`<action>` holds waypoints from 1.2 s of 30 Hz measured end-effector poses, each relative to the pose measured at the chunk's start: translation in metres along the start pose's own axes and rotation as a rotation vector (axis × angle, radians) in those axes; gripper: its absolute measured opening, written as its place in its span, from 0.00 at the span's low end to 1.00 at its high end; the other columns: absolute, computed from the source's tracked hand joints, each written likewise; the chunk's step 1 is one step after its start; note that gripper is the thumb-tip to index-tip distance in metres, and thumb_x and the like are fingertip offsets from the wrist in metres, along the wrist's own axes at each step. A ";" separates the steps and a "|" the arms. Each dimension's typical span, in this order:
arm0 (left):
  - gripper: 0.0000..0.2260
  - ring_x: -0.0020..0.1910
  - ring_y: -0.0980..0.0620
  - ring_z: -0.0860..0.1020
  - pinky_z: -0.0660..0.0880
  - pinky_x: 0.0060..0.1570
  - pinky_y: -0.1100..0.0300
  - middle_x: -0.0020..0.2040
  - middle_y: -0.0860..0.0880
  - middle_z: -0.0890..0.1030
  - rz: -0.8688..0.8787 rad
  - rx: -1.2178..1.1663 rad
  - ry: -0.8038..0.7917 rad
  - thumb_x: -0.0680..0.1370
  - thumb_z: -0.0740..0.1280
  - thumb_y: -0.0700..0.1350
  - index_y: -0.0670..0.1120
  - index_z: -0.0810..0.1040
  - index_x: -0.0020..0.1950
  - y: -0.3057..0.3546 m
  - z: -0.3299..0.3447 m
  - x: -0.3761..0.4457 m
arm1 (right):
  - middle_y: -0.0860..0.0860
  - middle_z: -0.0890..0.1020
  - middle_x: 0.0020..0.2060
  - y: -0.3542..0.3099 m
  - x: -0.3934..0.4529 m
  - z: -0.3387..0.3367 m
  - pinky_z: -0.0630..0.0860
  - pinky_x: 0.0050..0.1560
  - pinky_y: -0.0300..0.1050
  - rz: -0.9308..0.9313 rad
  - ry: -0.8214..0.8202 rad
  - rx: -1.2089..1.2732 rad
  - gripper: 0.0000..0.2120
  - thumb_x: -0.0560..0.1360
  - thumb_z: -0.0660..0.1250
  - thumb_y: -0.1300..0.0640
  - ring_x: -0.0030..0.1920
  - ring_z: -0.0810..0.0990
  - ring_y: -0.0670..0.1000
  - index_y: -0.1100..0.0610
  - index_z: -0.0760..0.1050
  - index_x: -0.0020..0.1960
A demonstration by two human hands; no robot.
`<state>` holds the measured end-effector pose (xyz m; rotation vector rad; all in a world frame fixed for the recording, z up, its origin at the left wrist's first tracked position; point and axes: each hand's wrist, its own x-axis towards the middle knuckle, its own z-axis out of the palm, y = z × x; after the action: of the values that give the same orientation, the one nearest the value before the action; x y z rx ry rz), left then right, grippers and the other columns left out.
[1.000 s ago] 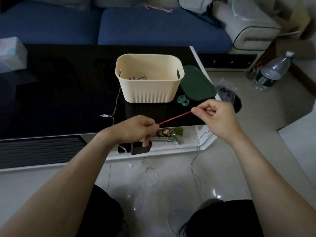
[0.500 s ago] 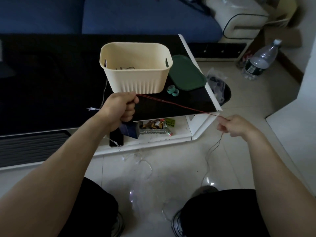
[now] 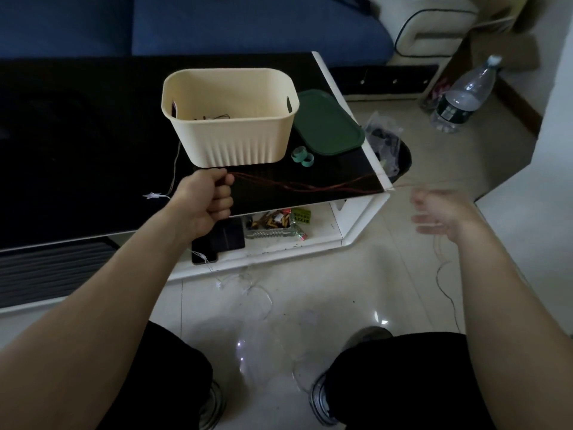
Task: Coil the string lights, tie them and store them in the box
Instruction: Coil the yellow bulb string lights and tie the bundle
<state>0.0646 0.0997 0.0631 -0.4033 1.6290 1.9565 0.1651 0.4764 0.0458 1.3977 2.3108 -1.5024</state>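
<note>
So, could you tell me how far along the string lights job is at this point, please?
Early to midway. Done: some wire already lies inside the cream box, though I cannot tell if it is tied. In hand: the left hand grips loops of the reddish wire stretching toward the blurred right hand. Left: much wire lies loose on the floor, nothing visibly tied, and the green lid is off.

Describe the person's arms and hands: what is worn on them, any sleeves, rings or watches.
Both forearms are bare up to the frame edge, with no sleeves in view. The left hand shows no ring, watch or glove. The right hand is motion-blurred; no glove shows on it, and rings cannot be told.
</note>
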 end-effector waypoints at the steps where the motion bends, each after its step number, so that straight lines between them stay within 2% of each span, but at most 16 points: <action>1: 0.16 0.18 0.57 0.54 0.51 0.18 0.65 0.21 0.55 0.57 -0.008 0.033 -0.034 0.84 0.54 0.46 0.47 0.68 0.37 -0.001 0.003 -0.001 | 0.55 0.79 0.55 -0.001 -0.005 0.003 0.82 0.49 0.54 0.039 -0.073 -0.144 0.15 0.79 0.68 0.48 0.46 0.82 0.56 0.59 0.76 0.58; 4: 0.15 0.19 0.57 0.54 0.50 0.21 0.63 0.22 0.55 0.57 -0.020 0.151 -0.175 0.85 0.54 0.46 0.44 0.73 0.42 -0.003 0.009 -0.006 | 0.53 0.77 0.58 -0.012 -0.026 0.017 0.83 0.48 0.53 0.051 -0.285 -0.523 0.17 0.77 0.70 0.44 0.50 0.83 0.56 0.53 0.73 0.60; 7: 0.14 0.22 0.56 0.54 0.48 0.26 0.60 0.24 0.54 0.57 0.001 0.260 -0.322 0.84 0.55 0.44 0.40 0.76 0.49 -0.006 0.015 -0.013 | 0.52 0.76 0.66 -0.019 -0.037 0.038 0.79 0.59 0.50 -0.210 -0.359 -0.754 0.29 0.75 0.71 0.40 0.59 0.80 0.54 0.53 0.72 0.71; 10: 0.13 0.26 0.54 0.54 0.50 0.28 0.58 0.27 0.52 0.58 0.033 0.326 -0.474 0.84 0.55 0.43 0.39 0.77 0.57 -0.008 0.020 -0.022 | 0.50 0.74 0.70 -0.026 -0.067 0.066 0.72 0.68 0.46 -0.543 -0.543 -0.524 0.36 0.71 0.75 0.43 0.69 0.73 0.48 0.49 0.67 0.75; 12: 0.15 0.28 0.53 0.57 0.57 0.29 0.60 0.30 0.51 0.60 0.021 0.301 -0.629 0.83 0.57 0.42 0.41 0.75 0.66 -0.011 0.022 -0.026 | 0.48 0.74 0.69 -0.029 -0.089 0.085 0.70 0.70 0.44 -0.656 -0.656 -0.354 0.36 0.71 0.76 0.46 0.70 0.71 0.44 0.47 0.66 0.75; 15: 0.20 0.28 0.53 0.62 0.63 0.31 0.60 0.32 0.48 0.65 0.014 0.250 -0.788 0.81 0.60 0.41 0.47 0.70 0.73 -0.015 0.025 -0.032 | 0.50 0.82 0.57 -0.029 -0.101 0.113 0.75 0.60 0.39 -0.769 -0.678 -0.217 0.19 0.77 0.72 0.53 0.60 0.80 0.42 0.54 0.76 0.67; 17: 0.18 0.27 0.53 0.59 0.59 0.29 0.61 0.31 0.48 0.65 0.046 0.264 -0.743 0.82 0.58 0.40 0.47 0.71 0.73 -0.018 0.029 -0.033 | 0.53 0.84 0.42 -0.032 -0.107 0.121 0.79 0.51 0.41 -0.715 -0.699 -0.089 0.10 0.82 0.64 0.58 0.44 0.84 0.45 0.64 0.79 0.56; 20: 0.16 0.29 0.50 0.52 0.51 0.29 0.57 0.29 0.50 0.60 0.086 0.292 -0.610 0.83 0.55 0.39 0.45 0.74 0.69 -0.018 0.033 -0.033 | 0.52 0.76 0.29 -0.035 -0.107 0.121 0.82 0.46 0.51 -0.601 -0.750 0.086 0.08 0.83 0.62 0.58 0.32 0.79 0.49 0.60 0.79 0.54; 23: 0.16 0.28 0.51 0.51 0.49 0.29 0.57 0.29 0.50 0.58 0.064 0.258 -0.579 0.83 0.54 0.38 0.44 0.75 0.68 -0.015 0.032 -0.033 | 0.51 0.78 0.35 -0.032 -0.100 0.124 0.82 0.47 0.55 -0.621 -0.536 0.103 0.13 0.77 0.72 0.57 0.35 0.78 0.48 0.58 0.76 0.60; 25: 0.16 0.28 0.51 0.51 0.49 0.29 0.57 0.29 0.50 0.57 0.031 0.265 -0.549 0.83 0.53 0.38 0.42 0.76 0.66 -0.015 0.032 -0.032 | 0.48 0.76 0.48 -0.029 -0.097 0.123 0.79 0.48 0.41 -0.701 -0.334 0.043 0.25 0.73 0.77 0.54 0.42 0.77 0.44 0.50 0.70 0.65; 27: 0.15 0.26 0.53 0.52 0.48 0.29 0.56 0.29 0.50 0.56 0.024 0.306 -0.537 0.83 0.54 0.38 0.39 0.78 0.62 -0.014 0.032 -0.032 | 0.46 0.74 0.58 -0.028 -0.093 0.121 0.73 0.53 0.34 -0.891 -0.312 -0.097 0.28 0.72 0.77 0.52 0.52 0.76 0.41 0.46 0.70 0.69; 28: 0.15 0.26 0.54 0.53 0.48 0.29 0.56 0.29 0.51 0.56 0.025 0.329 -0.541 0.82 0.54 0.39 0.38 0.79 0.59 -0.013 0.034 -0.032 | 0.46 0.76 0.60 -0.028 -0.091 0.121 0.72 0.56 0.35 -0.955 -0.381 -0.145 0.22 0.74 0.75 0.51 0.57 0.76 0.41 0.47 0.74 0.66; 30: 0.13 0.25 0.54 0.53 0.48 0.30 0.55 0.28 0.51 0.56 0.009 0.378 -0.540 0.82 0.55 0.41 0.38 0.79 0.52 -0.012 0.035 -0.031 | 0.46 0.82 0.53 -0.028 -0.092 0.122 0.76 0.57 0.43 -0.912 -0.534 -0.176 0.08 0.78 0.70 0.49 0.55 0.80 0.44 0.50 0.81 0.55; 31: 0.13 0.25 0.54 0.53 0.48 0.30 0.56 0.28 0.51 0.56 -0.012 0.414 -0.530 0.83 0.55 0.42 0.39 0.78 0.49 -0.011 0.035 -0.030 | 0.48 0.84 0.47 -0.029 -0.093 0.122 0.78 0.54 0.48 -0.862 -0.574 -0.152 0.06 0.80 0.67 0.50 0.51 0.82 0.46 0.51 0.81 0.51; 34: 0.16 0.24 0.55 0.54 0.50 0.27 0.59 0.27 0.52 0.57 -0.078 0.544 -0.522 0.84 0.55 0.47 0.41 0.77 0.46 -0.011 0.034 -0.031 | 0.54 0.82 0.35 -0.029 -0.096 0.121 0.79 0.44 0.43 -0.746 -0.630 0.000 0.10 0.83 0.61 0.57 0.37 0.83 0.50 0.55 0.78 0.46; 36: 0.16 0.25 0.54 0.53 0.49 0.27 0.59 0.27 0.52 0.58 -0.075 0.523 -0.529 0.85 0.54 0.47 0.43 0.74 0.42 -0.012 0.035 -0.033 | 0.54 0.77 0.29 -0.032 -0.096 0.120 0.77 0.37 0.40 -0.724 -0.624 0.062 0.10 0.83 0.63 0.57 0.29 0.77 0.49 0.58 0.78 0.45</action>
<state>0.1024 0.1276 0.0793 0.2377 1.6435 1.3465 0.1515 0.3202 0.0511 -0.0129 2.4111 -1.8062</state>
